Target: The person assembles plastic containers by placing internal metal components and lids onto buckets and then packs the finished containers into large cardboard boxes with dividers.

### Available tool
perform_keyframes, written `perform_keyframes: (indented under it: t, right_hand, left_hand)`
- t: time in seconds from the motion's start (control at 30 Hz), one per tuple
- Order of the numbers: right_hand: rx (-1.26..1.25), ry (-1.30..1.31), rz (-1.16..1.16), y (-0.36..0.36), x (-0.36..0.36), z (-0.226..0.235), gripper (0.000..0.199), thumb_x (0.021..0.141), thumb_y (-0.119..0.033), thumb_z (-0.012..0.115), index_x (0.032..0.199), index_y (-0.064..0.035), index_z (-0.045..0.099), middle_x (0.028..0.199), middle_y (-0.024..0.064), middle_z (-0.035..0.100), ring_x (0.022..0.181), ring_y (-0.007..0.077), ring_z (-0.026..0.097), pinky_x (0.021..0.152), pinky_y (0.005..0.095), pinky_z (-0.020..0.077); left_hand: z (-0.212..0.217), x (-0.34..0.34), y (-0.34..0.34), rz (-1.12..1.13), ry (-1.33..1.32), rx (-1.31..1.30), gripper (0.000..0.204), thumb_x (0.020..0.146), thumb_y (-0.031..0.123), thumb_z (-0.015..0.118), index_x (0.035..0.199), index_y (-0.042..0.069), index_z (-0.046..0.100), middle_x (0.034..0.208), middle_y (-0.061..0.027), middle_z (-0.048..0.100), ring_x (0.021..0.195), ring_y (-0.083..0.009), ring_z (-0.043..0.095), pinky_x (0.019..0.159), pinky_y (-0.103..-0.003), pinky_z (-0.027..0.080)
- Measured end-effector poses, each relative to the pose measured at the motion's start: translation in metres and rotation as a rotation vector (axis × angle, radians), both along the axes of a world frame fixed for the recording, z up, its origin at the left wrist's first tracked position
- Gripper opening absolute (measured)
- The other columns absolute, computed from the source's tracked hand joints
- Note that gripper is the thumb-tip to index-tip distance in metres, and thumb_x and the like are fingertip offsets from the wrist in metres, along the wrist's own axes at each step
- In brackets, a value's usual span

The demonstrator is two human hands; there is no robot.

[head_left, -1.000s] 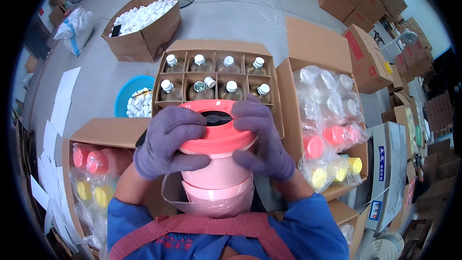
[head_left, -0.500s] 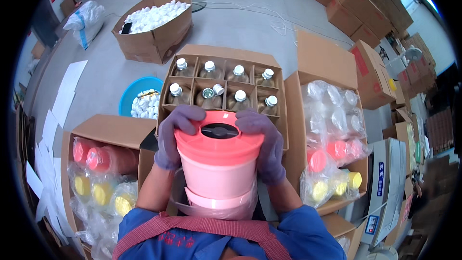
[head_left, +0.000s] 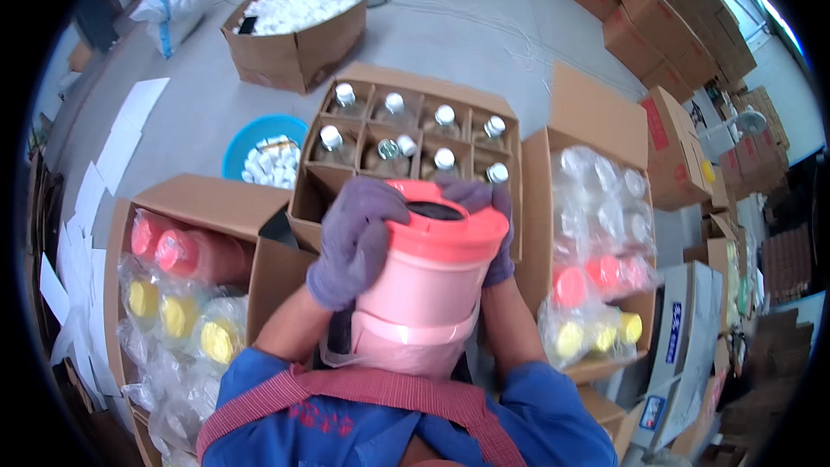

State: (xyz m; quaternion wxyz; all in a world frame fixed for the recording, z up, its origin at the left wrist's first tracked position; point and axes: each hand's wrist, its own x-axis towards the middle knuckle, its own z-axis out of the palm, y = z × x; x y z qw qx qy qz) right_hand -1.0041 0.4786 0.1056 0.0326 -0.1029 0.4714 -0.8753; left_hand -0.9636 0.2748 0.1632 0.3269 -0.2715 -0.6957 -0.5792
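In front of my chest stands a pale pink plastic tub [head_left: 419,285], a little tilted, with a coral-pink lid [head_left: 445,233] on top. A dark oval opening shows in the lid. Gloved in purple, my left hand [head_left: 356,242] is closed over the lid's left rim. My right hand [head_left: 494,212], in the same kind of glove, grips its far right edge; the lid hides part of its fingers. Clear plastic film [head_left: 350,355] hangs round the tub's lower part. Just beyond is a divided carton [head_left: 303,201] of clear bottles with white caps; one bottle [head_left: 389,149] is uncapped, a cap tilted beside it.
Open cartons with bagged pink and yellow-lidded containers flank me, left [head_left: 207,195] and right [head_left: 538,207]. A blue basin [head_left: 238,156] and a large box [head_left: 285,60] hold white caps. Stacked cartons [head_left: 644,47] stand far right; white sheets [head_left: 130,134] lie left.
The tub and both hands have shifted right in view, and the lid now tilts more. My left hand has turned further over the rim. The whole scene has swung slightly.
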Motion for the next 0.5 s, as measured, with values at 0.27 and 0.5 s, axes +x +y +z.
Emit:
perform_keyframes:
  t: [0.27,0.5]
  right_hand:
    - [0.981,0.886,-0.341,0.001,0.059,0.067,0.053,0.069,-0.023,0.079,0.112,-0.0044,0.056,0.105,0.0149,0.058,0.104,0.0362,0.055,0.1,0.0522,0.0413]
    - [0.354,0.25,-0.281,0.001,0.037,0.059,0.027,0.101,-0.022,0.043,0.097,-0.0015,0.061,0.099,0.0107,0.064,0.093,0.0182,0.06,0.089,0.0365,0.0478]
  left_hand:
    - [-0.001,0.022,-0.008,0.058,-0.076,-0.146,0.011,0.081,0.008,0.063,0.091,0.003,0.061,0.089,-0.0118,0.062,0.083,-0.0298,0.059,0.078,-0.038,0.048]
    - [0.055,0.033,0.002,0.055,0.009,-0.426,0.036,0.075,0.027,0.075,0.102,0.007,0.064,0.107,-0.0136,0.064,0.105,-0.0323,0.059,0.092,-0.044,0.044]
